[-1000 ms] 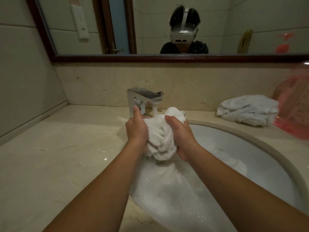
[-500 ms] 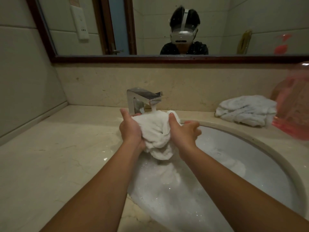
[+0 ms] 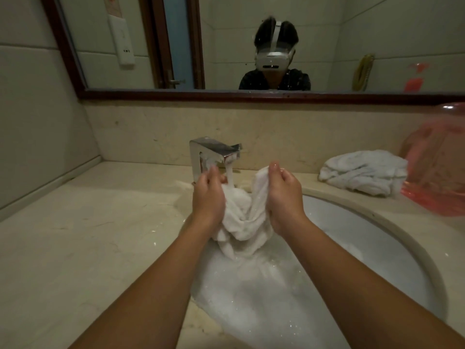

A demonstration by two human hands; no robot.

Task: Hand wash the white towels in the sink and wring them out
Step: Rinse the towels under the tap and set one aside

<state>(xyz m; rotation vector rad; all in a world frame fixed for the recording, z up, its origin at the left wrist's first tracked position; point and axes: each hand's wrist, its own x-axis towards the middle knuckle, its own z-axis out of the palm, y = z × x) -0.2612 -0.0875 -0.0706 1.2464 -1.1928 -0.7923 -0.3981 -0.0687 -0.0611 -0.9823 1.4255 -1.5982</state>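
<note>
Your towel (image 3: pixel 241 217) is white, and so is the second towel (image 3: pixel 362 172). Your table (image 3: pixel 88 235) is beige with faint marble veining. The tap (image 3: pixel 211 149) is shiny silver, the sink (image 3: pixel 377 235) white under white foam (image 3: pixel 251 298), the tub (image 3: pixel 437 167) translucent pink, the mirror frame (image 3: pixel 226 94) dark red-brown.

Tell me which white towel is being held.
The towel gripped by the left hand and right hand above the sink; the other towel lies on the counter.
</note>
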